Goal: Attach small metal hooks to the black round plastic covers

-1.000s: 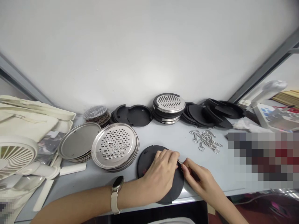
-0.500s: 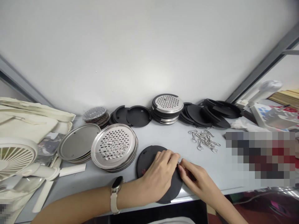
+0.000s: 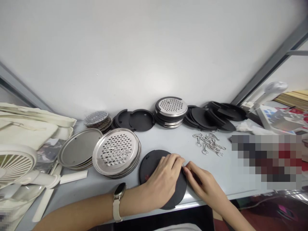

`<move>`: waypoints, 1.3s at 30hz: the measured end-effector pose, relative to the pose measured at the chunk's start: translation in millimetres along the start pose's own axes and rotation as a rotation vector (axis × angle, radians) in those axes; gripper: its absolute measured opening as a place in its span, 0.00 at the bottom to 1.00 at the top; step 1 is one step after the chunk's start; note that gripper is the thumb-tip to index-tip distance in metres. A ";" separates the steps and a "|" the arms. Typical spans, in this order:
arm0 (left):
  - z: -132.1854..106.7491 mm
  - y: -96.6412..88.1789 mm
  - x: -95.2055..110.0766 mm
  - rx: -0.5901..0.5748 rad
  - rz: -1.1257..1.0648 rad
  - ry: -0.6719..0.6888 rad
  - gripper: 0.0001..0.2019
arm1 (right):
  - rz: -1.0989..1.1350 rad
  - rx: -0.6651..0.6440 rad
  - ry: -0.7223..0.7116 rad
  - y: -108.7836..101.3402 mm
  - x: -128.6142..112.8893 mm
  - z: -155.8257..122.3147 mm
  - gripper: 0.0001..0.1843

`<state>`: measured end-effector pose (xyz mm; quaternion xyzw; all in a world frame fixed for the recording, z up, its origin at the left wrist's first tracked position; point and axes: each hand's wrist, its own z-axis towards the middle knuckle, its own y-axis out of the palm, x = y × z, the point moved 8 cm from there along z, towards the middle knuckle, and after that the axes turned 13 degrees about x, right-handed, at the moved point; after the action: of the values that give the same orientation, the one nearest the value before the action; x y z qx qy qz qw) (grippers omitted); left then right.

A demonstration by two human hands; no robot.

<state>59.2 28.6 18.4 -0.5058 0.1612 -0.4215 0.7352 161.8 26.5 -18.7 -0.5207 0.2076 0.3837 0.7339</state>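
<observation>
A black round plastic disc (image 3: 150, 163) lies near the front edge of the table. My left hand (image 3: 163, 184) is over it, fingers curled and closed on its right part; the fingertips are hidden. At the disc's right edge my right hand (image 3: 202, 181) pinches a small metal wire loop (image 3: 183, 166), of which only a sliver shows between the two hands. Similar wire loops (image 3: 209, 143) lie in a loose pile beyond my right hand. Left of the disc, metal grater plates (image 3: 116, 152) are stacked with their holes facing up.
Plain metal discs (image 3: 79, 147) and a white fan (image 3: 14, 166) stand at the left. Along the wall are small grater plates (image 3: 96, 118), black holders (image 3: 141, 120), a stack of graters in black rims (image 3: 171, 107) and more black parts (image 3: 204, 118). A blurred patch covers the right side.
Both hands stay almost in place at the disc's right edge. A little more of the wire loop shows between the fingers. The whole view has shifted slightly.
</observation>
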 end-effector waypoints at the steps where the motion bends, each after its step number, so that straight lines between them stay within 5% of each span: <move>1: 0.9 -0.4 -0.2 0.012 -0.022 -0.007 0.15 | 0.009 -0.008 0.015 0.5 0.7 0.4 0.12; 25: 1.3 -5.0 0.2 0.011 -0.089 -0.007 0.13 | 0.026 0.001 0.001 -0.1 -0.8 -0.7 0.13; 39: 1.7 -7.5 5.3 -0.059 0.053 0.059 0.12 | 0.027 -0.041 0.025 -2.2 -5.6 3.6 0.13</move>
<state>60.1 24.5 26.7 -0.5102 0.2087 -0.4115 0.7258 159.7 27.5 -12.0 -0.5375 0.2157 0.3913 0.7152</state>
